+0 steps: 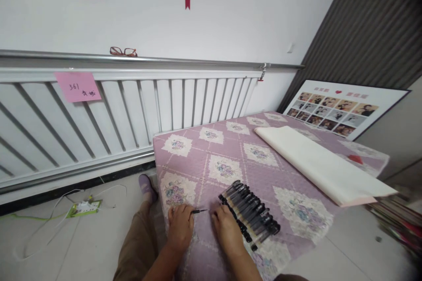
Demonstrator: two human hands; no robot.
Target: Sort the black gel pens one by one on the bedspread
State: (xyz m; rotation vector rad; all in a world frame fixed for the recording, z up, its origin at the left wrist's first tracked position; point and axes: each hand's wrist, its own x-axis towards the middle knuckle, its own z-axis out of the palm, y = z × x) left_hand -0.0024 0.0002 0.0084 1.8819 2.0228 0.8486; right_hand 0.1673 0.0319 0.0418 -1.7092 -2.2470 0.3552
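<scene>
My left hand [180,227] rests on the purple quilted table cover [211,158], fingers curled in a pinch on a thin black pen part [199,211] that sticks out to the right. My right hand [227,229] lies a short way to its right, fingers bent, touching the near end of a row of several black pens [249,214] laid side by side on the cover. Whether the right hand holds anything is hidden.
A long cream cloth roll [321,165] lies across the cover's right side. A photo board [343,107] leans at the back right. White radiator [132,109] with a pink note [78,86] and glasses [123,52] on top. Cables lie on the floor at left.
</scene>
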